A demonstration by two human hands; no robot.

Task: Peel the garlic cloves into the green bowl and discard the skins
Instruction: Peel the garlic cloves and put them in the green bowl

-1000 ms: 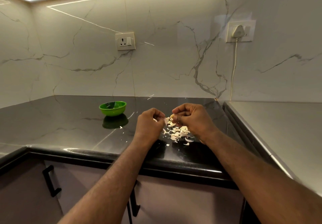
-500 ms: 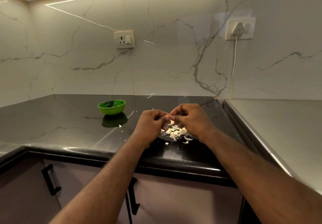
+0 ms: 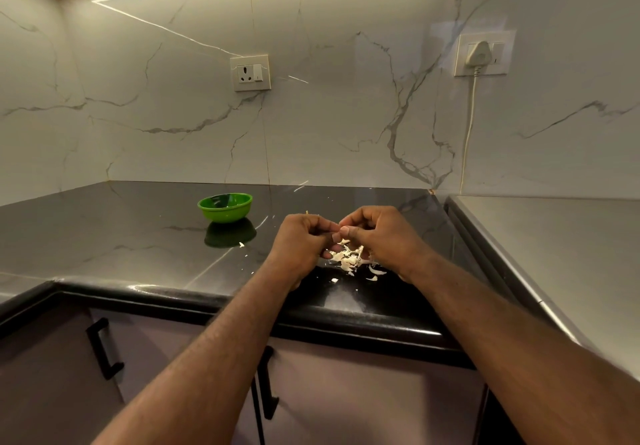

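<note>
We are pinching something small between the curled fingertips of our left hand (image 3: 300,241) and right hand (image 3: 378,236), pressed together above the pile of pale, papery garlic skins (image 3: 349,260); the clove itself is hidden, so we cannot tell which hand is gripping it. The small round green plastic bowl (image 3: 225,206) is sitting well apart to the left on the glossy black stone counter (image 3: 104,236). We are risking the slick clove slipping out and skins scattering further; flecks are already lying near the bowl.

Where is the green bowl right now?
In the head view, the green bowl sits on the black counter, left of both hands and beyond them, below the wall socket.
</note>
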